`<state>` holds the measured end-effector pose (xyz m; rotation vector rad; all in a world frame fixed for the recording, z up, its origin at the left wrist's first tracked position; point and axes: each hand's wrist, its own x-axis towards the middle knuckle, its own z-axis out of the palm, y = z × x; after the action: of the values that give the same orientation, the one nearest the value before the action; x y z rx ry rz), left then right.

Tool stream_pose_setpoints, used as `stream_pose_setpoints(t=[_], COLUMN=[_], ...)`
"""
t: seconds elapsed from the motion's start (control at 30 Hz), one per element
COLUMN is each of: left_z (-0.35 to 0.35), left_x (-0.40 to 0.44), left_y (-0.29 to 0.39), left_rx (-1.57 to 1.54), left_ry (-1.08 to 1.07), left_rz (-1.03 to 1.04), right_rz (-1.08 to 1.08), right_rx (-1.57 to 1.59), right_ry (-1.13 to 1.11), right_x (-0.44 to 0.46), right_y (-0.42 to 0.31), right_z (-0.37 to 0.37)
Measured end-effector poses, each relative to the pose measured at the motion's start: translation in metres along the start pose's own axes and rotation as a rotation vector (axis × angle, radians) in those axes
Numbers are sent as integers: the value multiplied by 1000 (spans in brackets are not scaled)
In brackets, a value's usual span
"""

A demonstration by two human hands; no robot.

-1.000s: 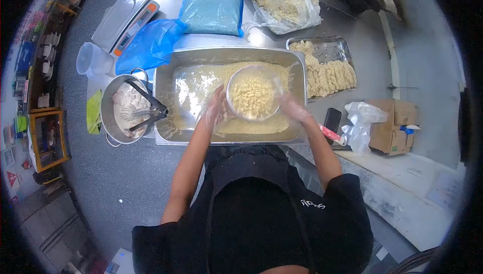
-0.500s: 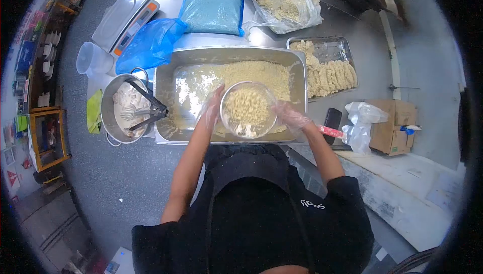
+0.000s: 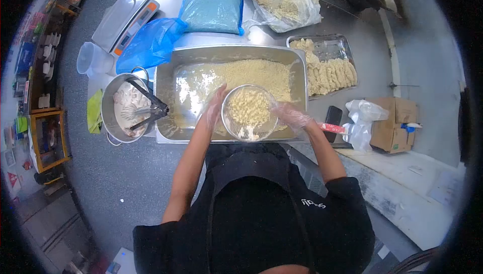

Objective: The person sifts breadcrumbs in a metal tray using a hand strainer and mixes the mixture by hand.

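Note:
A round wire-mesh sieve [image 3: 250,134] holding pale yellow crumbs [image 3: 247,107] is held above a deep steel pan [image 3: 231,52]. My right hand [image 3: 292,116], in a clear plastic glove, grips it at its right side. A red and white handle [image 3: 333,128], in line with the sieve, sticks out past my right wrist. At the left rim, my gloved left hand [image 3: 216,107] has its fingers stretched out; whether it touches the rim is unclear. Fine pale crumbs [image 3: 259,72] cover much of the pan's floor below.
Left of the pan stands a metal pot [image 3: 108,123] with creamy pieces, a whisk [image 3: 135,112] and black-handled tongs [image 3: 160,107]. Behind are a scale [image 3: 121,20] and a blue bag [image 3: 211,10]. A tray [image 3: 337,47] of breaded pieces, a phone [image 3: 332,120] and a carton [image 3: 395,123] lie right.
The sieve has shifted slightly down and right, and its handle end has risen a little. The crumbs in it lie differently, with more bare mesh showing at the near edge.

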<state>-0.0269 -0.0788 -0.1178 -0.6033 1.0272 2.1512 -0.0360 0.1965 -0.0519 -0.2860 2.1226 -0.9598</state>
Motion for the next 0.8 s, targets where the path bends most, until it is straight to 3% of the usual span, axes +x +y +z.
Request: stream_pose_setpoints(t=[0.07,0.13,0.23,0.37,0.4,0.47,0.5,0.53,0.63,0.67,0.77,0.8], left_z=[22,23,21,23,13,9,9,29,47,45,49,46], left_x=[-17,-18,-11,-10,-1,3,7,-14,-31,-33,-33,-32], left_y=[13,8,8,10,3,-1,-2,13,23,20,23,23], left_rx=[49,108,54,49,-76,-20,4,129,85,94,119,107], left_ry=[98,174,56,71,46,68,76,214,236,115,194,192], left_rz=[-10,72,-36,26,-58,23,69,21,33,99,64,66], right_rz=[46,54,67,184,169,144,128,109,5,-34,113,56], right_rx=[157,23,-22,-133,-148,-183,-122,-64,-35,-51,-153,-151], right_ry=[149,60,88,34,10,-39,7,50,101,106,-15,2], right_x=[12,12,-1,4,6,5,5,5,6,3,10,12], right_y=[30,28,6,-6,-7,-7,-4,1,-6,-10,-20,-21], right_z=[6,2,3,-13,-11,-8,-10,-11,-7,-7,-23,-22])
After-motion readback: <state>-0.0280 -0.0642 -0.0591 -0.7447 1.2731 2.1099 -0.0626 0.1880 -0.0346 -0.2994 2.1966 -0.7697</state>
